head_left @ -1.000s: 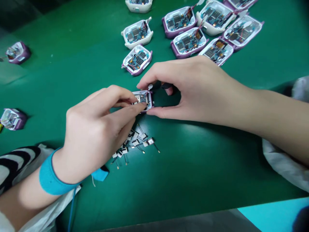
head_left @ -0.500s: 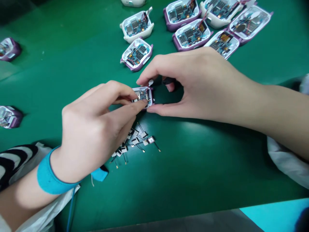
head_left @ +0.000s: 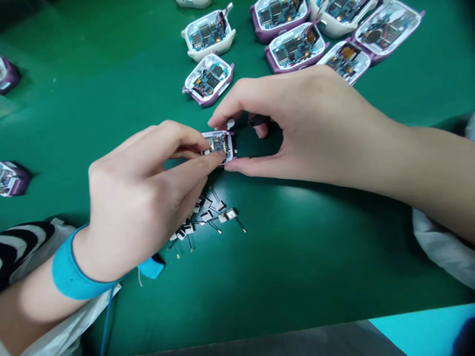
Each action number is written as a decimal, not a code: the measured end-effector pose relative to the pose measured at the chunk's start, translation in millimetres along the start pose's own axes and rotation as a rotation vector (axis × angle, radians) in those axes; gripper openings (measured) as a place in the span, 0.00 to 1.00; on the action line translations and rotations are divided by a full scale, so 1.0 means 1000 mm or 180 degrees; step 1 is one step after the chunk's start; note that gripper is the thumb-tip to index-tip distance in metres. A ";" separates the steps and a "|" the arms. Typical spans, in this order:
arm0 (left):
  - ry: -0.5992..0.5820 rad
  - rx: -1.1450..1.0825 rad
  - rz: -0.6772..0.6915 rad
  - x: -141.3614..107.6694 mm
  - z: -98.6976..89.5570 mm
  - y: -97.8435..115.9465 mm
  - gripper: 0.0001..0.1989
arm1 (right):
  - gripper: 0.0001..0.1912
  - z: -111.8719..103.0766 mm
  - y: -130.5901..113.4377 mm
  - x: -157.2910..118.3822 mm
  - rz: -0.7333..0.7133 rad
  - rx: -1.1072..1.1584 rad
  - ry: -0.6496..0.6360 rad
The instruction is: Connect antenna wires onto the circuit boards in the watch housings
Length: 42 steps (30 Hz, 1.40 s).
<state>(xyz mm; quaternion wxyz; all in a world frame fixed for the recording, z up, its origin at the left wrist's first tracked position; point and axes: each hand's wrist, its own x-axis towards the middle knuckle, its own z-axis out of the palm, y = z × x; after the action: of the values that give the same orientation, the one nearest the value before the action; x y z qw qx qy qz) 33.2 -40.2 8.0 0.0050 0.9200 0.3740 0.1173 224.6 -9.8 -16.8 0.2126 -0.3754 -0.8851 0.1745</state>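
Observation:
Between my hands sits a small purple smartwatch case (head_left: pixel 219 142), its circuit board exposed and a white round piece on a wire rising at its top edge. My right hand (head_left: pixel 293 123) grips the case by its edges with forefinger and thumb. Tucked among its other fingers is a black object (head_left: pixel 259 120), mostly hidden. My left hand (head_left: pixel 144 188) has its thumb pressed on the board and its fingers at the case's left side; whether it pinches a small part there is hidden. A blue wrist strap (head_left: pixel 70 267) circles my left wrist.
Small square antennas with short black cables (head_left: pixel 206 216) lie piled below the case. Open watch cases stand beyond my hands, including a purple one (head_left: pixel 208 79), a white one (head_left: pixel 208 34) and several at upper right. Another purple case (head_left: pixel 14 179) is at the left edge of the green table (head_left: pixel 297 277).
The view has shifted slightly, so things on the table appear a little displaced. Both hands keep the same hold on the watch case.

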 end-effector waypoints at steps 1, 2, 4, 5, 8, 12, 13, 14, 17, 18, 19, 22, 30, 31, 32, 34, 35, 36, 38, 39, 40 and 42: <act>0.0014 0.0006 0.0006 0.000 0.001 -0.001 0.09 | 0.16 -0.001 0.000 0.000 -0.0008 0.0023 -0.0019; 0.0037 0.0024 0.0015 0.001 0.002 -0.002 0.09 | 0.17 -0.002 0.001 -0.001 -0.0029 0.0052 -0.0035; 0.0120 0.0082 0.0053 0.002 0.004 -0.003 0.08 | 0.16 -0.006 0.001 -0.002 -0.0020 0.0109 -0.0047; 0.0194 0.0115 0.0087 0.002 0.004 -0.003 0.07 | 0.14 -0.009 0.002 -0.003 0.0014 0.0115 -0.0014; 0.0284 0.0152 0.0078 0.002 0.005 -0.001 0.06 | 0.12 -0.017 0.003 -0.006 0.0177 0.0112 0.0198; 0.0200 -0.0043 -0.0253 0.004 0.005 0.000 0.08 | 0.13 -0.024 0.001 -0.008 0.0242 -0.0067 0.0480; 0.0210 -0.0104 -0.0304 0.004 0.004 0.000 0.09 | 0.13 -0.024 0.001 -0.008 0.0205 -0.0125 0.0520; 0.0206 -0.0159 -0.0334 0.004 0.004 0.000 0.09 | 0.12 -0.025 -0.001 -0.008 0.0162 -0.0150 0.0547; 0.0200 -0.0285 -0.0366 0.004 0.005 -0.001 0.09 | 0.12 -0.024 -0.004 -0.008 0.0087 -0.0095 0.0527; 0.0181 -0.0288 -0.0360 0.004 0.005 -0.001 0.09 | 0.12 -0.023 -0.005 -0.008 0.0072 -0.0054 0.0500; 0.0161 -0.0265 -0.0344 0.004 0.006 -0.001 0.09 | 0.11 -0.022 -0.005 -0.008 0.0074 -0.0017 0.0493; 0.0153 -0.0042 -0.0200 0.002 0.008 -0.002 0.08 | 0.10 -0.020 -0.008 -0.009 -0.0045 0.0026 0.0577; 0.0374 0.0128 0.0195 -0.001 0.009 -0.006 0.07 | 0.07 -0.011 -0.017 -0.019 0.0310 0.0655 0.1210; 0.0369 0.0122 0.0194 -0.001 0.010 -0.006 0.07 | 0.07 -0.009 -0.018 -0.018 0.0337 0.0680 0.1221; 0.0368 0.0124 0.0180 0.000 0.010 -0.006 0.07 | 0.08 -0.008 -0.019 -0.018 0.0340 0.0668 0.1243; 0.0332 0.0127 0.0143 0.000 0.010 -0.006 0.08 | 0.08 -0.006 -0.020 -0.016 0.0275 0.0635 0.1307; 0.0324 0.0139 0.0126 0.000 0.010 -0.005 0.08 | 0.08 -0.004 -0.021 -0.015 0.0239 0.0621 0.1365; 0.0335 0.0152 0.0118 0.001 0.010 -0.005 0.09 | 0.09 -0.003 -0.021 -0.014 0.0216 0.0605 0.1410; 0.0362 0.0146 0.0129 0.001 0.010 -0.005 0.10 | 0.09 -0.001 -0.022 -0.012 0.0175 0.0552 0.1447; 0.0366 0.0139 0.0133 0.001 0.010 -0.005 0.10 | 0.09 -0.001 -0.022 -0.011 0.0144 0.0516 0.1467; 0.0377 0.0135 0.0130 0.001 0.010 -0.006 0.10 | 0.09 0.000 -0.022 -0.011 0.0122 0.0480 0.1456; 0.0355 0.0118 0.0146 0.000 0.010 -0.006 0.10 | 0.08 0.001 -0.023 -0.011 0.0045 0.0442 0.1412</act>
<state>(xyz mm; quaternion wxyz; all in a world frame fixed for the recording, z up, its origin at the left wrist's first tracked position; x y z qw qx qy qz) 31.6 -34.6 -2.6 -0.0355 0.9203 0.3547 0.1615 217.7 -33.1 -9.3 0.4260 -0.3952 -0.7999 0.1497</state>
